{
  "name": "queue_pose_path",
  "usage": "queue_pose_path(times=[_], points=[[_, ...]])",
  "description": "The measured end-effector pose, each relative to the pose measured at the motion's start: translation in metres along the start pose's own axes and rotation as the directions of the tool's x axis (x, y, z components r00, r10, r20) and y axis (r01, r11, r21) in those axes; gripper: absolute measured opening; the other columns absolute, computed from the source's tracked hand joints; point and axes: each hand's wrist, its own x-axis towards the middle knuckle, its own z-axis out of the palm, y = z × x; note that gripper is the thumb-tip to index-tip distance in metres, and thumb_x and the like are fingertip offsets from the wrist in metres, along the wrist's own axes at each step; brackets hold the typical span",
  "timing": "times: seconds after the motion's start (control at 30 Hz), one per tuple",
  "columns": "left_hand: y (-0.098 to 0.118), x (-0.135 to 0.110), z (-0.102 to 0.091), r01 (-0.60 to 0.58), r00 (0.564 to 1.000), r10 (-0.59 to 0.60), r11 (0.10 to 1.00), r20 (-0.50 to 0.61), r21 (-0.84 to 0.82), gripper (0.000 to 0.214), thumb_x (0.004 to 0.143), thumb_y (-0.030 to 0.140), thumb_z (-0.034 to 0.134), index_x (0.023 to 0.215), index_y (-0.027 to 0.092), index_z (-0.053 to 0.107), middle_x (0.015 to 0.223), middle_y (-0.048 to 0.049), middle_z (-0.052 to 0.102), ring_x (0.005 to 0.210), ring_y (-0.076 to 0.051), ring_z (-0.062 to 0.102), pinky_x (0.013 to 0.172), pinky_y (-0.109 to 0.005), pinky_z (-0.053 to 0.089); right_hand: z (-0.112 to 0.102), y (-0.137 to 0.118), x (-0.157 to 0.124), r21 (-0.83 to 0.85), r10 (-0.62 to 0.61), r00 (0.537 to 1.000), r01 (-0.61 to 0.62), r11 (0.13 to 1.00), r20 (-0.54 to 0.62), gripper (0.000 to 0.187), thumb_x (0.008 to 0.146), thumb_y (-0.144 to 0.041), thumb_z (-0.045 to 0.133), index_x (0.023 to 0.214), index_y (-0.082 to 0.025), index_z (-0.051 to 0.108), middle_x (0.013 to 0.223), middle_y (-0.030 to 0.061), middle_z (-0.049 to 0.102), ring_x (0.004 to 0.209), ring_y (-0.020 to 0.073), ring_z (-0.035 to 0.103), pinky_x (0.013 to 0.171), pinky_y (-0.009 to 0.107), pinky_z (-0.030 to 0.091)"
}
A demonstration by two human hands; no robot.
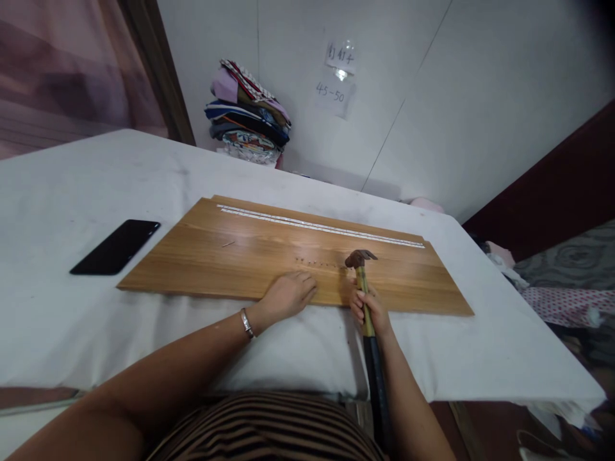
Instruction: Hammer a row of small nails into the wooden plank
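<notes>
A long wooden board [230,256] lies on a white-covered table [67,192]. My right hand [371,310] is closed round the handle of a claw hammer [361,258], whose head rests over the board at the right end of a short row of small nails [314,262]. My left hand [288,294] lies on the board's near edge with its fingers curled loosely, just left of the nails; nothing shows in it. A single loose nail [228,243] lies on the board further left. A pale strip [317,225] runs along the board's far edge.
A black phone [115,246] lies on the table left of the board. A stack of folded fabrics [247,115] leans against the white wall behind the table. Patterned cloth and clutter [562,294] sit on the floor to the right.
</notes>
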Motion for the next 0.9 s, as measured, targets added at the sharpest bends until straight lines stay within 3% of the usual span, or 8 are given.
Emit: queue_pose_path(times=[0.3,0.5,0.73,0.9], points=[[0.0004,0.0001,-0.0004,-0.004,1.000,0.004,1.000,-0.001,-0.009,0.024,0.096,0.026,0.042,0.083,0.017,0.059,0.084,-0.0054,0.062,0.080,-0.018,0.058,0.072,-0.032,0.044,0.0020,-0.0007,-0.0005,-0.005,-0.032,0.999,0.032,0.999,-0.006,0.028,0.080,-0.029,0.064,0.105,-0.020,0.056,0.057,-0.0093,0.043,0.034,0.0048,0.032,0.027,0.014,0.029],[-0.0001,0.0001,0.0000,-0.013,1.000,0.012,1.000,0.005,0.022,0.024,0.097,0.027,0.041,0.083,0.018,0.059,0.086,-0.0047,0.063,0.079,-0.018,0.058,0.071,-0.031,0.043,-0.0008,-0.0005,0.0009,-0.002,0.014,1.000,-0.014,1.000,0.012,0.028,0.080,-0.030,0.065,0.105,-0.021,0.056,0.057,-0.0093,0.043,0.034,0.0051,0.033,0.027,0.014,0.029],[0.0027,0.0006,-0.0033,-0.001,1.000,0.000,0.999,0.020,0.046,0.023,0.096,0.025,0.042,0.082,0.017,0.059,0.084,-0.0044,0.063,0.079,-0.017,0.059,0.072,-0.030,0.043,0.0032,-0.0013,-0.0011,0.015,-0.037,0.999,0.037,0.999,-0.012,0.027,0.079,-0.028,0.065,0.104,-0.020,0.057,0.056,-0.0095,0.044,0.034,0.0046,0.033,0.027,0.014,0.029],[0.0012,0.0006,-0.0021,-0.007,1.000,0.007,0.999,0.010,0.032,0.024,0.097,0.026,0.042,0.082,0.017,0.059,0.085,-0.0046,0.063,0.079,-0.017,0.058,0.071,-0.030,0.043,-0.0001,-0.0009,0.0010,-0.006,0.013,1.000,-0.013,1.000,0.010,0.029,0.080,-0.029,0.065,0.105,-0.019,0.057,0.056,-0.0094,0.044,0.034,0.0048,0.033,0.027,0.015,0.029]])
